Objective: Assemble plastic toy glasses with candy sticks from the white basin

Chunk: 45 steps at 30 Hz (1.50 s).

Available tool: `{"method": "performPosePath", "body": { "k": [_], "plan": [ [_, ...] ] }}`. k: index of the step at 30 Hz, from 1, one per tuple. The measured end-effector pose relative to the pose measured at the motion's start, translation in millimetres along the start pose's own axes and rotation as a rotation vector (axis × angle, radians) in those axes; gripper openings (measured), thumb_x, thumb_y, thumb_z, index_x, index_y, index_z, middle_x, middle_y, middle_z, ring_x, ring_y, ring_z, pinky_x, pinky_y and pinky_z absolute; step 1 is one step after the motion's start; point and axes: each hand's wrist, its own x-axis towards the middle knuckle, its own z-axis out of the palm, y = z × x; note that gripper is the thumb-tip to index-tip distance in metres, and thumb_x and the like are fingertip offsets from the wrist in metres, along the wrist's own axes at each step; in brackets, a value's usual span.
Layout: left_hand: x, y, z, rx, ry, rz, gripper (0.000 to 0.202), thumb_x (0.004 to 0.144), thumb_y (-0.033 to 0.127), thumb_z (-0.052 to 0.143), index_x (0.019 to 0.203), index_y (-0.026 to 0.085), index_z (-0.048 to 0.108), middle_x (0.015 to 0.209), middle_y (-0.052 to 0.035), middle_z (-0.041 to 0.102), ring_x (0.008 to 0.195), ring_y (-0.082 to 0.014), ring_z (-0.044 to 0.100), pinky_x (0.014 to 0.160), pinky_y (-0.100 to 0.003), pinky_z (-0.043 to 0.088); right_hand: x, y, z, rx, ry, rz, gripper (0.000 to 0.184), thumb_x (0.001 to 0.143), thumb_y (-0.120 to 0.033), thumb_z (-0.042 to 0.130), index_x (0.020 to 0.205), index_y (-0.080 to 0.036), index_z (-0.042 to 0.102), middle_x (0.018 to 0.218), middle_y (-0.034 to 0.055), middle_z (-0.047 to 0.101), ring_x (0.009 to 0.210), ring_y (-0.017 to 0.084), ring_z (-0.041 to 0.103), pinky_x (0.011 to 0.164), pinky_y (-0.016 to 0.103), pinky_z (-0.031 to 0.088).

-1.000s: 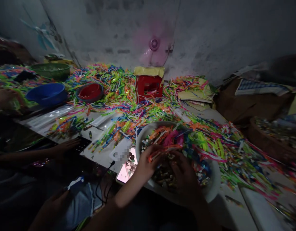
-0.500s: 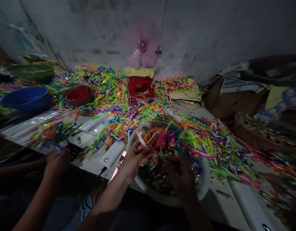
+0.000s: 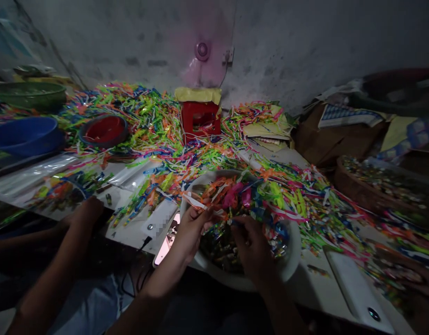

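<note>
Above a white basin my left hand is closed on an orange and white plastic strip, whose loose end points left. My right hand is pinched close beside it, near the strip's other end. What its fingertips hold is too small and dark to make out. Bright strips, among them a pink bundle, lie in the back of the basin. Small shiny pieces fill the front, below my hands.
On the left a co-worker's hand works by more strips. A phone and a white device lie beside my left arm; another white device is at right. Strip heaps surround a red stool, a blue basin and a red bowl.
The strip in my left hand has swung from upright to pointing left. My right fingertips have risen slightly towards the left ones. The whole view has shifted a little.
</note>
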Motion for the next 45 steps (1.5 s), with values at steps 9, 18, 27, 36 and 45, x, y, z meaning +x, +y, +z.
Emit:
{"method": "performPosePath", "body": {
  "k": [9, 18, 27, 36, 45],
  "plan": [
    [1, -5, -0.7, 0.056, 0.042, 0.002, 0.029, 0.065, 0.031, 0.078, 0.08, 0.012, 0.062, 0.073, -0.0025, 0.069, 0.054, -0.0072, 0.057, 0.054, -0.017, 0.044, -3, 3, 4, -0.109, 0.013, 0.001, 0.022, 0.091, -0.032, 0.046, 0.098, -0.02, 0.063, 0.097, 0.0077, 0.067, 0.091, 0.02, 0.063, 0.078, 0.029, 0.049],
    [-1, -1, 1.3, 0.098, 0.037, 0.002, 0.034, 0.064, 0.032, 0.079, 0.087, 0.013, 0.062, 0.075, -0.0022, 0.07, 0.054, -0.0082, 0.057, 0.054, -0.018, 0.044, -2, 7, 1, -0.21, -0.003, -0.092, 0.027, 0.093, -0.032, 0.043, 0.102, -0.022, 0.066, 0.097, 0.0084, 0.069, 0.091, 0.021, 0.064, 0.08, 0.034, 0.05],
    [1, -6, -2.2, 0.125, -0.031, 0.02, 0.031, 0.072, 0.033, 0.073, 0.093, 0.014, 0.063, 0.083, -0.0047, 0.071, 0.069, -0.014, 0.064, 0.061, -0.022, 0.048, -2, 1, -2, -0.112, -0.085, 0.006, 0.028, 0.091, -0.03, 0.045, 0.104, -0.018, 0.066, 0.103, 0.0103, 0.069, 0.097, 0.022, 0.064, 0.084, 0.034, 0.05],
    [-8, 0, 4.2, 0.158, -0.143, -0.013, 0.032, 0.072, 0.034, 0.073, 0.098, 0.017, 0.066, 0.087, -0.0049, 0.073, 0.085, -0.0198, 0.066, 0.082, -0.029, 0.046, 1, 7, -11, 0.291, -0.24, 0.286, 0.031, 0.081, -0.043, 0.058, 0.096, -0.018, 0.067, 0.087, 0.005, 0.071, 0.078, 0.02, 0.066, 0.068, 0.028, 0.053],
    [-3, -9, -2.8, 0.057, -0.159, 0.066, 0.04, 0.07, 0.047, 0.072, 0.095, 0.017, 0.063, 0.084, -0.0067, 0.071, 0.079, -0.0218, 0.065, 0.075, -0.032, 0.05, 3, 11, -8, -0.063, -0.175, 0.284, 0.034, 0.077, -0.048, 0.055, 0.092, -0.021, 0.069, 0.087, 0.0064, 0.073, 0.075, 0.024, 0.068, 0.063, 0.032, 0.054]
  ]
}}
